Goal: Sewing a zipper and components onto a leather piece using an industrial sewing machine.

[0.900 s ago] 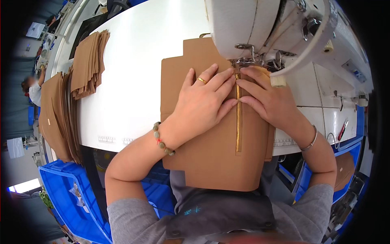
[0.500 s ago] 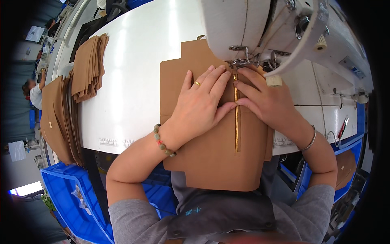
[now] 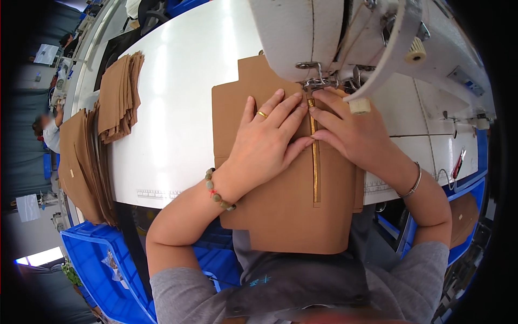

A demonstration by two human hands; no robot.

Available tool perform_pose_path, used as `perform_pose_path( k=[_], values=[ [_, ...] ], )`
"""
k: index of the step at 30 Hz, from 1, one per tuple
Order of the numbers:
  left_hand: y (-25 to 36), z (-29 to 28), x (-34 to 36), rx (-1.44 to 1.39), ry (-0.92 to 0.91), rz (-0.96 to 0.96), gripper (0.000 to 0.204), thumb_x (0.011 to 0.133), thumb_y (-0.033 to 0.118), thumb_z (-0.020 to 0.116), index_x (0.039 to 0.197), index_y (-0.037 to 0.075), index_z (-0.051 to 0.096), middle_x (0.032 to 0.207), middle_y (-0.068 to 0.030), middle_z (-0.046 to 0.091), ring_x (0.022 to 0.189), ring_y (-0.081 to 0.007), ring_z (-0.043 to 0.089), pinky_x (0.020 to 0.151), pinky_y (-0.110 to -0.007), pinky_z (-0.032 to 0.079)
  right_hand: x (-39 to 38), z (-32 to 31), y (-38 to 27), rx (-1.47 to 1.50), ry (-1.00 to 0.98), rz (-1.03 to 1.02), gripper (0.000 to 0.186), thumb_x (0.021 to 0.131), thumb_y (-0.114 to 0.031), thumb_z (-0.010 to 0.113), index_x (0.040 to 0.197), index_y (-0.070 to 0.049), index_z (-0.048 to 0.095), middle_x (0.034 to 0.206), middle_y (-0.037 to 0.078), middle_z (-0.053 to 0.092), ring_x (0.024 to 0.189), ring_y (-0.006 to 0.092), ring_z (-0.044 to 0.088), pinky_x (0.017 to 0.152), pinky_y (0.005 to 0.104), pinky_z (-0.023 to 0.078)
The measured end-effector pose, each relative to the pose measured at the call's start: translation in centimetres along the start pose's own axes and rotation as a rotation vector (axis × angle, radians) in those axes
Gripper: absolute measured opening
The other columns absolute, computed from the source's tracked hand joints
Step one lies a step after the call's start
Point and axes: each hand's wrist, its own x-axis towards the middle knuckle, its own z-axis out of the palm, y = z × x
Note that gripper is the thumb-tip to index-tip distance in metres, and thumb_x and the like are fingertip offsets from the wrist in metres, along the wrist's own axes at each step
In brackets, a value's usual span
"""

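Note:
A brown cut panel [image 3: 286, 221] with notched corners lies on the white sewing table, its near end hanging over the front edge. Down its middle runs a gold-toothed zipper [image 3: 316, 173] set in a narrow slot. The zipper's far end reaches the presser foot of the white sewing machine [image 3: 291, 38]. My left hand [image 3: 267, 132] rests flat on the panel left of the zipper, fingers spread. To the right of it, my right hand [image 3: 356, 127] presses on the panel, fingers stretched toward the presser foot. Both thumbs nearly meet across the zipper.
Stacks of brown pieces [image 3: 121, 97] and larger brown panels [image 3: 83, 162] lie on the left. A blue crate [image 3: 102, 259] stands below them. Red-handled snips [image 3: 459, 163] lie at the right edge. A person [image 3: 51, 129] is far off at left.
The view has shifted slightly, so the machine appears farther left and the stacks a little lower. My hands stay in much the same place on the panel beside the zipper.

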Motion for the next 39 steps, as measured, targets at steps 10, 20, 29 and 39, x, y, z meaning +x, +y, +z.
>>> perform_pose_path(
  k=[10, 20, 29, 39],
  values=[
    [-0.06, 0.07, 0.21, 0.002, -0.003, 0.002, 0.058, 0.093, 0.040, 0.073, 0.138, 0.006, 0.063, 0.144, -0.0103, 0.060, 0.139, -0.0358, 0.052, 0.110, -0.064, 0.040, -0.11, -0.03, 0.14, -0.008, -0.021, 0.012, 0.036, 0.085, -0.030, 0.078, 0.111, -0.007, 0.070, 0.134, 0.009, 0.065, 0.109, 0.0335, 0.064, 0.105, 0.0447, 0.048],
    [-0.25, 0.19, 0.36, 0.006, -0.015, -0.008, 0.058, 0.093, 0.041, 0.074, 0.139, 0.007, 0.063, 0.147, -0.0090, 0.059, 0.140, -0.0357, 0.052, 0.111, -0.065, 0.039, -0.07, 0.07, 0.27, -0.025, -0.004, 0.001, 0.035, 0.086, -0.031, 0.077, 0.112, -0.008, 0.069, 0.131, 0.009, 0.068, 0.111, 0.0314, 0.065, 0.106, 0.0454, 0.047],
    [-0.07, -0.06, 0.45, 0.017, -0.032, -0.019, 0.057, 0.094, 0.041, 0.072, 0.140, 0.008, 0.062, 0.147, -0.0094, 0.058, 0.139, -0.0360, 0.052, 0.112, -0.064, 0.039, -0.01, 0.08, 0.29, -0.020, -0.020, 0.006, 0.037, 0.087, -0.032, 0.076, 0.115, -0.008, 0.067, 0.131, 0.009, 0.068, 0.112, 0.0298, 0.064, 0.108, 0.0458, 0.046],
    [-0.14, -0.12, 0.48, 0.010, -0.022, -0.014, 0.057, 0.093, 0.042, 0.072, 0.138, 0.007, 0.063, 0.147, -0.0092, 0.058, 0.136, -0.0365, 0.054, 0.110, -0.063, 0.041, -0.10, 0.25, 0.49, -0.011, -0.002, -0.030, 0.037, 0.087, -0.030, 0.075, 0.115, -0.007, 0.067, 0.131, 0.011, 0.068, 0.117, 0.0287, 0.062, 0.110, 0.0472, 0.044]
  ],
)
